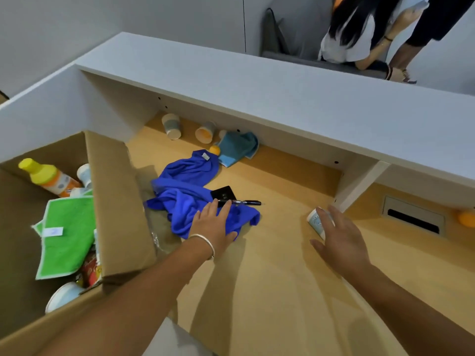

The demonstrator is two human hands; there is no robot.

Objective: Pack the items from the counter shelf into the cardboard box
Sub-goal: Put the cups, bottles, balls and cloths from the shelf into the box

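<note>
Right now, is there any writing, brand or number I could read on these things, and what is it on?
None can be read.
Paper cup under the right hand: blue print, blurred.
Bottle in the cardboard box: label too small.
Green cloth: white tag, illegible.
Blue cloth: grey tag, illegible.

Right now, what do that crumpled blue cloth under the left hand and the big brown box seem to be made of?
The crumpled blue cloth looks like soft matte microfibre: it drapes in loose folds and carries a small sewn tag. The big brown box appears to be plain, unglossed cardboard, with stiff flat flaps creased at the fold.
</note>
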